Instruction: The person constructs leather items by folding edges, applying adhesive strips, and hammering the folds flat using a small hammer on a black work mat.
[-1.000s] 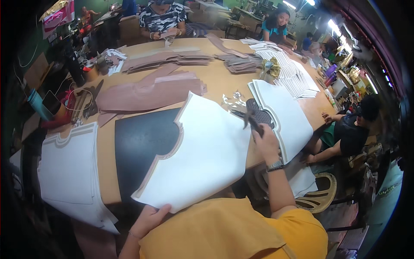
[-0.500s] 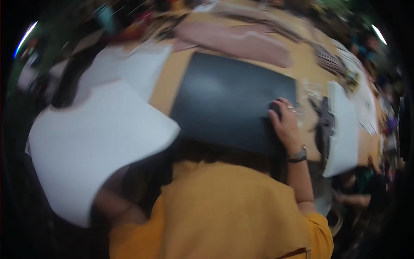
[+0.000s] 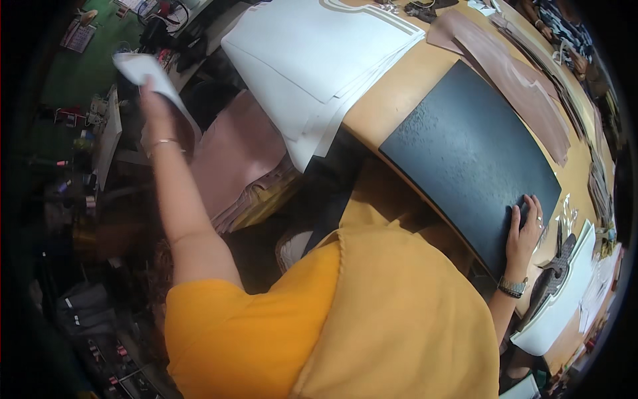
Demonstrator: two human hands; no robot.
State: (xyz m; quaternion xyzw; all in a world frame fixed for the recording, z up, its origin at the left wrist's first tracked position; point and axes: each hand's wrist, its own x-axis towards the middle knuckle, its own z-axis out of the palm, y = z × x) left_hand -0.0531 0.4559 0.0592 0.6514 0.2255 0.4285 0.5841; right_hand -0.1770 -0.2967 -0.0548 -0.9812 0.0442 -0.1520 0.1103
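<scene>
My left arm reaches out to the far left. My left hand (image 3: 157,113), smeared by motion, is closed on a white sheet (image 3: 143,65) that looks foreshortened, partly behind the fingers. At the right, my right hand (image 3: 525,233) rests on the near right corner of a black board (image 3: 472,153), its fingers curled around a small dark object (image 3: 524,213) whose kind I cannot make out. Between the hands, several large white sheets with curved edges (image 3: 312,60) lie on the table and overhang its left edge.
Dusky pink pieces (image 3: 242,149) are stacked below the white sheets; more pink strips (image 3: 505,73) lie behind the board. A dark tool (image 3: 557,269) and a white panel (image 3: 565,299) lie right of my right hand. Another person's hand (image 3: 578,63) shows at far right.
My left hand has swung the white sheet from in front of me out to the far left. The view has turned left; my right hand is still on the board.
</scene>
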